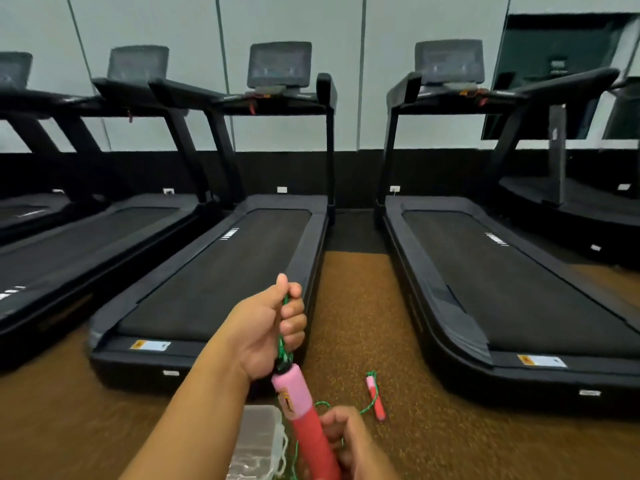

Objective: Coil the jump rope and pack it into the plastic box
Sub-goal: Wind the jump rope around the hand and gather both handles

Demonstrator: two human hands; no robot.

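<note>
While the green cord (285,344) of the jump rope runs up out of the pink-and-red handle (304,424), the left hand (273,327) is closed in a fist around it, thumb up, just above the handle's pink end. Below, the right hand (346,441) is curled around the red lower part of that same handle, so the handle slants between the two hands. More cord trails down and across the brown floor (398,341) to the second handle (375,396), which lies well apart from both hands, to the right. Just left of the held handle, a clear plastic box (258,441) sits on the floor under the left forearm. Black treadmills (214,271) stand in a row beyond.
</note>
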